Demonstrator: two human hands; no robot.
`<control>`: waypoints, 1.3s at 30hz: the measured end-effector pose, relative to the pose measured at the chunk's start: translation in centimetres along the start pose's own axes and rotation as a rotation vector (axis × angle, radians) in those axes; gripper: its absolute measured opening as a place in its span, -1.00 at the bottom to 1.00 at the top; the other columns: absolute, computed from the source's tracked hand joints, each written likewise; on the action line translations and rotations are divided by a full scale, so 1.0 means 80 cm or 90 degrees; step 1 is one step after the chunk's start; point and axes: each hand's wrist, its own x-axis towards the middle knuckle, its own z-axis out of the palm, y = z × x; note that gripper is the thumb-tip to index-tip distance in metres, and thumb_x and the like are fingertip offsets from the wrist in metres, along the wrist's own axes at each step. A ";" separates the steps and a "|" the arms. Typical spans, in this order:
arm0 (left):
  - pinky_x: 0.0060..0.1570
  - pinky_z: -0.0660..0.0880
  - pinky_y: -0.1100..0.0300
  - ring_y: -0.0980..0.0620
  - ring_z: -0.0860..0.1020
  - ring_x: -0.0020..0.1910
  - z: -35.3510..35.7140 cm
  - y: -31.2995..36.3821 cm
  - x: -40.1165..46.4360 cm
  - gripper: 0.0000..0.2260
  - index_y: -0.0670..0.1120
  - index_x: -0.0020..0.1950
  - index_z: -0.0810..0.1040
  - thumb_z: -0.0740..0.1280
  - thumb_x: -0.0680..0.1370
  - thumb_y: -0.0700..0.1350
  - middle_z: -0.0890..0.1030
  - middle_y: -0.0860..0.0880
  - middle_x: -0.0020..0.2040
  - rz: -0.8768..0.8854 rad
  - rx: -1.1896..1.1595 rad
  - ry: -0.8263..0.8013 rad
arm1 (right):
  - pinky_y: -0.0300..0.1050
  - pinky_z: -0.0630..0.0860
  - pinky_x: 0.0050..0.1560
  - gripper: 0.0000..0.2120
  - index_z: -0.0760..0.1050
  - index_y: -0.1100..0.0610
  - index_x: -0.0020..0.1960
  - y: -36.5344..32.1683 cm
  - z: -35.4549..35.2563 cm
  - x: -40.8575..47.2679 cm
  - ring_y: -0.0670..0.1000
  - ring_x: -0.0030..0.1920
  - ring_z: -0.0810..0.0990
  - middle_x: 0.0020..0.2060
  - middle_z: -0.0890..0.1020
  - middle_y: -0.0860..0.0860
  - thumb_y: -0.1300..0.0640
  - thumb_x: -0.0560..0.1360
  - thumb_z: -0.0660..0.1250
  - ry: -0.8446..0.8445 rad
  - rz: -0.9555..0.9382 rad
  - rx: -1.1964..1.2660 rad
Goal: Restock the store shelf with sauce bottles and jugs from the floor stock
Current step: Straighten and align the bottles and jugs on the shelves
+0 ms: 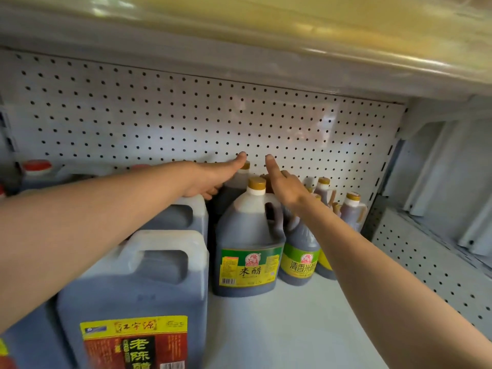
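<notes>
Head view: both forearms reach deep into a white shelf bay backed by a perforated panel [186, 113]; the shelf board [292, 323] carries dark-liquid jugs and bottles along its left and rear.

Left hand [213, 179]: thumb extended upward toward the panel; remaining fingers curled downward behind a rear jug [237, 190] with a tan cap; the curled fingers lie against that jug's left shoulder, but whether they actually grip it cannot be told, as the contact is hidden.

Right hand [285, 186]: index finger extended upward toward the panel; other fingers folded behind the hand; what they touch cannot be told; the hand sits above the jugs in the middle row.

Task stock on the shelf:
- front rice-vinegar jug [247, 243], yellow-and-green label, tan cap, upright, between the two forearms;
- second green-label jug [299, 251] just beside it on the right, partly covered by the right forearm;
- small handled bottles [351, 211] with tan caps at the rear right corner;
- large square jug [138, 296] with a red-and-yellow label at front left, under the left forearm; another square jug [186, 214] directly behind it;
- red-capped jug [37, 171] at far left rear, blurred.

An adjacent bay [439, 249] with a perforated shelf lies to the right.
</notes>
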 end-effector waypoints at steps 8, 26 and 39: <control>0.53 0.11 -0.02 -0.13 0.12 0.58 -0.002 0.007 -0.021 -0.16 0.02 0.63 0.06 -0.20 0.49 0.49 0.08 -0.15 0.62 0.006 0.018 -0.024 | 0.00 0.31 0.37 -0.29 0.47 0.15 0.42 0.003 -0.011 -0.023 0.13 0.39 0.46 0.39 0.51 0.11 -0.36 0.62 -0.02 -0.032 -0.028 0.039; 0.54 0.13 0.04 0.00 0.23 0.55 -0.059 -0.026 -0.112 -0.12 -0.10 0.55 0.30 -0.20 0.50 0.47 0.25 -0.10 0.57 0.104 -0.037 0.069 | 0.00 0.60 -0.13 -0.60 0.65 0.12 0.10 0.009 0.009 -0.059 0.01 -0.14 0.62 -0.03 0.72 0.21 -0.11 0.40 0.56 0.009 -0.120 0.072; 0.43 0.34 -0.01 0.06 0.42 0.39 -0.138 -0.150 -0.172 -0.61 0.23 0.08 0.65 0.39 0.38 0.41 0.54 0.09 0.36 0.110 0.090 0.158 | -0.13 0.44 0.38 -0.46 0.54 -0.03 0.38 -0.092 0.035 -0.085 -0.11 0.28 0.55 0.31 0.60 -0.09 -0.15 0.44 0.49 0.038 -0.245 0.036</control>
